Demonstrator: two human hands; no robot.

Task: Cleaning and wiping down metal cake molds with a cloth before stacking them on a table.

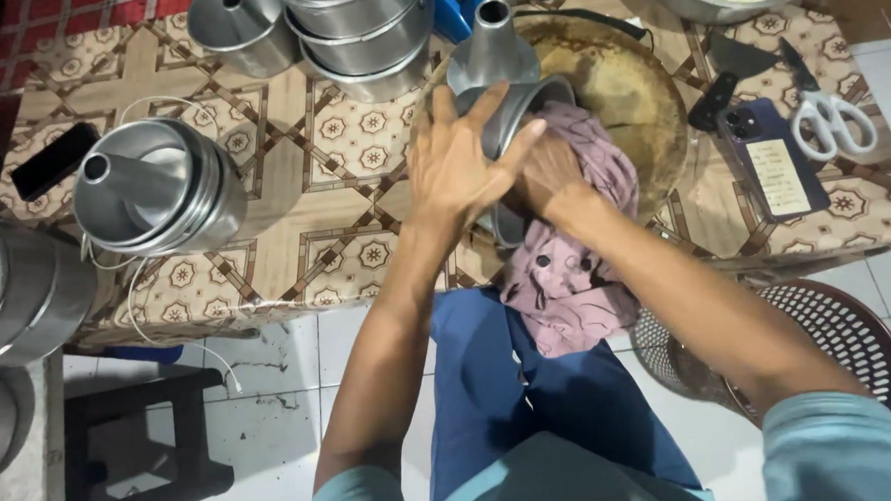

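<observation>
1. Teal sleeves sit closest to the lens, forearms reaching out over the blue lap.
2. Left hand [459, 165] spreads flat on the metal tube pan [508, 113], grip clamped on its wall at the worktop [292, 177] edge.
3. Right hand [547, 171] is buried in the pink cloth [576, 255] inside the pan; its grip can't be made out.
4. Best kept tilted and braced while the cloth works round the wall.

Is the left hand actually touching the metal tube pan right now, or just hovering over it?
Touching. The head view shows the left hand spread flat on the outer wall of the tilted metal tube pan, with fingers wrapped against it and no gap.
</observation>
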